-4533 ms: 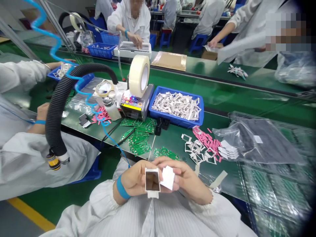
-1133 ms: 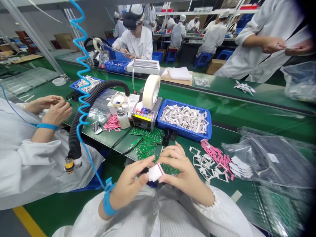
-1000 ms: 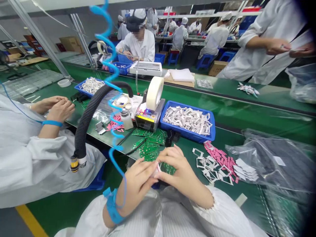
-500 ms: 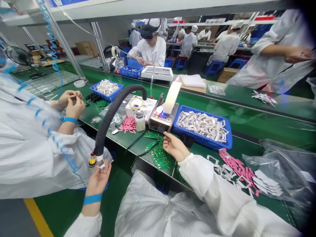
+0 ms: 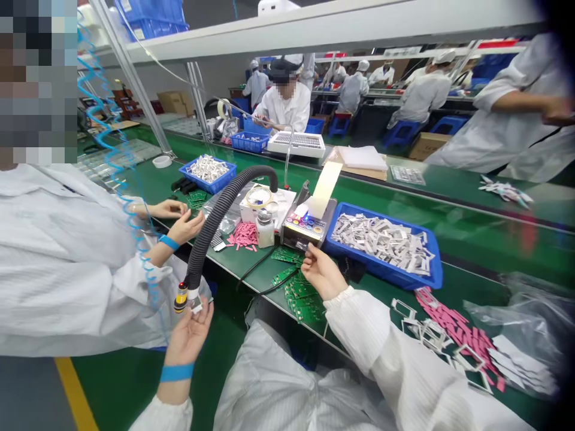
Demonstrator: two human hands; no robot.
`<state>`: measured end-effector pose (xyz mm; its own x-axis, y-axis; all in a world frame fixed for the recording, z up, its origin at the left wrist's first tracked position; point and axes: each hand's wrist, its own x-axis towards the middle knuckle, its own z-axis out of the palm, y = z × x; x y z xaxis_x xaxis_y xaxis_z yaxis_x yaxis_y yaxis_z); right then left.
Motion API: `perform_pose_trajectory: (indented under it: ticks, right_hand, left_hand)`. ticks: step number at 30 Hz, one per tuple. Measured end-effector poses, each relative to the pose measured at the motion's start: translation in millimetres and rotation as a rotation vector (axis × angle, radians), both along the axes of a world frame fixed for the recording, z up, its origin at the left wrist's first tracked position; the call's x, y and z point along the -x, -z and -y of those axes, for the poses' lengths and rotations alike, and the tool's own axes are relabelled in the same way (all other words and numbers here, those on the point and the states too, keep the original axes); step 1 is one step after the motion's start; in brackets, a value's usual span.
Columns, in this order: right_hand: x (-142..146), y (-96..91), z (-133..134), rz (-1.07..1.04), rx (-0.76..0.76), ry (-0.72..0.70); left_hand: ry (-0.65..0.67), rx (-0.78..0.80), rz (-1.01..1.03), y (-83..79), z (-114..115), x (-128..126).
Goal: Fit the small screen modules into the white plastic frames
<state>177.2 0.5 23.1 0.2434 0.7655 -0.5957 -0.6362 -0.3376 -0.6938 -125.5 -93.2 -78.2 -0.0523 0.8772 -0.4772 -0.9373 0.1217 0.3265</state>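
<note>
L hand (image 5: 188, 338) is pinching small white frame (image 5: 196, 306) tight at fingertips, right by black hose (image 5: 211, 239) tip; R hand (image 5: 322, 275) is hovering half-open, empty, betw tape machine (image 5: 305, 230) & green circuit boards (image 5: 302, 293)

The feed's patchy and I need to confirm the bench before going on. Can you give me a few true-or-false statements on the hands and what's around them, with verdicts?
1. The left hand holds a small white part up at the end of the black corrugated hose. True.
2. The right hand grips a circuit board. False: it appears empty, just above the green circuit boards.
3. The blue tray is full of white frames. True.
4. The pink strips on the right lie inside that tray. False: the pink strips lie outside it, on the green bench.
5. The co-worker on the left wears a blue wristband. True.
</note>
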Motion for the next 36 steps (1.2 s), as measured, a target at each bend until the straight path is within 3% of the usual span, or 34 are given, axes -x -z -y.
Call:
perform_pose_trajectory:
  ticks: [4,7,11,14,17,20,30,36]
  right_hand:
    - [-2.7,-19.1,34.6,0.002,-0.124,-0.063]
    - [-5.5,-38.3,81.7,0.083,-0.249,-0.144]
    - [-9.0,-54.1,136.6,0.655,-0.567,-0.322]
    - [-12.1,-55.5,152.3,0.978,-0.663,-0.343]
    - [-17.2,-52.8,151.6,1.15,-0.668,-0.245]
    - [-22.7,-49.7,147.6,1.183,-0.633,-0.15]
    - [-26.0,-46.5,143.6,1.135,-0.554,-0.134]
    - [-20.3,-37.7,140.3,1.489,-0.596,-0.061]
  left_hand:
    - [0.129,0.028,0.027,-19.3,7.1,-60.5]
    - [0.234,0.045,0.05,-49.5,14.0,-111.3]
    - [0.41,-0.043,0.076,-96.3,24.9,-168.0]
    - [0.52,-0.145,0.039,-118.6,32.4,-193.1]
    - [0.584,-0.192,0.002,-126.9,36.8,-205.3]
    - [0.601,-0.189,0.004,-128.6,37.9,-210.8]
    - [0.573,-0.15,-0.024,-131.1,38.0,-215.4]
    - [0.561,-0.13,-0.093,-130.3,37.3,-214.4]
